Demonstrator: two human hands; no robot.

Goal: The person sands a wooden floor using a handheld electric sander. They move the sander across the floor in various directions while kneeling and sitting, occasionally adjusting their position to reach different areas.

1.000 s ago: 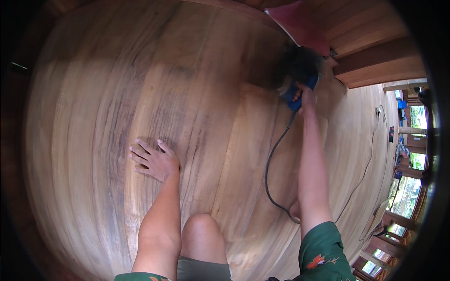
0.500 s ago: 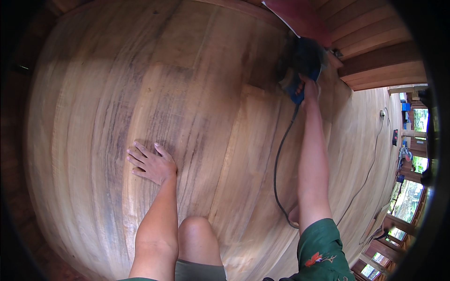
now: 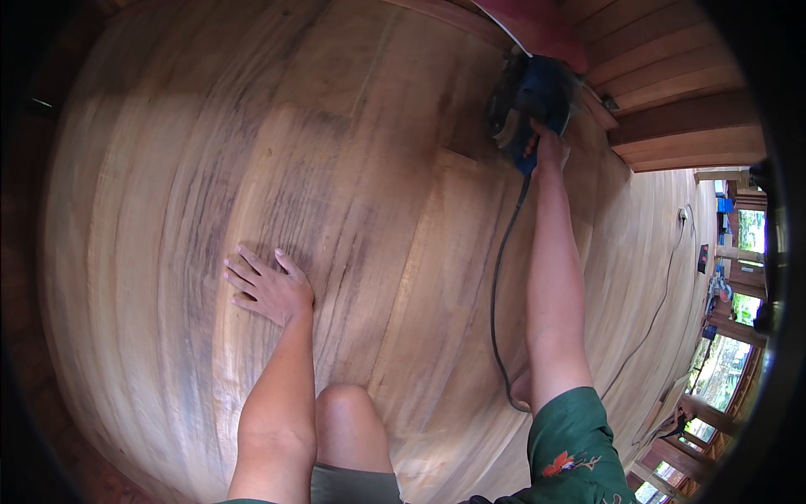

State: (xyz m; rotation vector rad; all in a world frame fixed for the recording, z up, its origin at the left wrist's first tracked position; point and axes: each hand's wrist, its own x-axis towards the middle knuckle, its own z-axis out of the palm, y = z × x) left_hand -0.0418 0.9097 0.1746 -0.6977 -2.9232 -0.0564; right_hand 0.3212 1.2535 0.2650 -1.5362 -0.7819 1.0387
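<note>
My right hand [image 3: 548, 147] reaches far forward and grips the rear handle of a blue corded belt sander [image 3: 546, 88], which rests on the wooden plank floor [image 3: 361, 210]. A red bag-like piece [image 3: 541, 29] shows just beyond the sander. From the handle a black cord [image 3: 497, 294] curves back toward my knee. Flat on the planks to the left lies my left hand [image 3: 270, 287], fingers spread, holding nothing. The sander's underside is hidden, and its outline is a little blurred.
A wall of reddish-brown boards [image 3: 680, 92] rises at the far right, close to the sander. A thin cable [image 3: 663, 302] runs along the floor on the right. Tools and boxes stand by bright windows [image 3: 722, 361]. My bare knee [image 3: 353, 420] rests near the lower edge.
The sander and my right hand have shifted slightly forward and left. My left hand stays flat on the floor; the whole view has tilted a little.
</note>
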